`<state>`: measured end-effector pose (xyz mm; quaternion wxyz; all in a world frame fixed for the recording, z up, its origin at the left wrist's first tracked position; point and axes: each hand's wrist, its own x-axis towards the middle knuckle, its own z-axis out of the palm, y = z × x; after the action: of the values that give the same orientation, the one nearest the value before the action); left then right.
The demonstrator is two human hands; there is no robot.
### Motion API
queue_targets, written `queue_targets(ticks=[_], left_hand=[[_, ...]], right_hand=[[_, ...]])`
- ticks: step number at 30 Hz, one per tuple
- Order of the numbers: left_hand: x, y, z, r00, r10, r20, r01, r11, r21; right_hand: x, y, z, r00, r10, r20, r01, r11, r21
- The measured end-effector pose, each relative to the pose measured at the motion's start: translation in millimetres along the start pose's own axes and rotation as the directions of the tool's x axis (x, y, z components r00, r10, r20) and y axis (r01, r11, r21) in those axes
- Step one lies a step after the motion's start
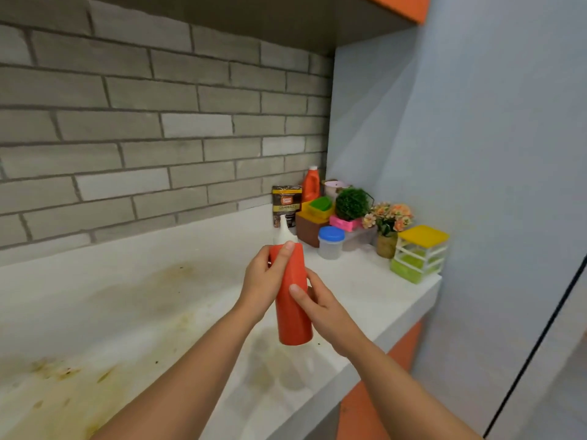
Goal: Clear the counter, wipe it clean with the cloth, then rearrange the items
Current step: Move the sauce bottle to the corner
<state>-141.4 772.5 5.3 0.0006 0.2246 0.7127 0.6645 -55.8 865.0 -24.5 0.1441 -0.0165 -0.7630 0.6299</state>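
Both hands, the left hand (265,281) high and the right hand (320,308) lower, wrap the red squeeze bottle (292,300), carrying it upright above the stained white counter (133,300), seemingly to free space for wiping.

Centre frame: both hands on a red plastic squeeze bottle (293,309) with a white cone nozzle, near upright, lifted off the white stone tabletop (143,296). Left hand (265,281) wraps the top under the nozzle, right hand (324,308) grips mid-body. Yellow-brown stains (63,373) lower left and under the bottle. Clustered mid-right in the corner: dark brown pouch (286,203), orange bottle (311,185), blue-lidded clear jar (331,242), green ball plant (352,204), peach flowers in a pot (389,214), yellow-topped mini drawer unit (419,254).
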Motion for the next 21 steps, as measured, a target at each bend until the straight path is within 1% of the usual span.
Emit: queue_targets(ticks=[4, 11, 14, 16, 18, 21], left_hand=[[26, -11, 46, 0.991, -0.034, 0.131, 0.035, 0.999, 0.000], [82, -22, 112, 0.947, -0.055, 0.316, 0.049, 0.998, 0.028], [103, -29, 130, 0.916, -0.052, 0.399, 0.048, 0.999, 0.020], [110, -34, 140, 0.885, -0.076, 0.459, 0.093, 0.996, -0.014], [115, -42, 149, 0.864, -0.096, 0.495, 0.121, 0.993, -0.019], [124, -57, 165, 0.849, -0.118, 0.515, 0.145, 0.989, -0.012]], right_hand=[[12, 19, -41, 0.998, 0.018, -0.068, -0.019, 1.000, -0.015], [51, 43, -101, 0.981, 0.008, -0.192, -0.018, 0.999, -0.048], [70, 50, -121, 0.967, -0.006, -0.256, -0.007, 0.999, -0.050], [80, 57, -132, 0.954, -0.005, -0.301, 0.001, 1.000, -0.015], [87, 64, -142, 0.940, -0.002, -0.341, 0.006, 1.000, 0.009], [99, 71, -159, 0.931, -0.006, -0.366, -0.005, 1.000, -0.028]])
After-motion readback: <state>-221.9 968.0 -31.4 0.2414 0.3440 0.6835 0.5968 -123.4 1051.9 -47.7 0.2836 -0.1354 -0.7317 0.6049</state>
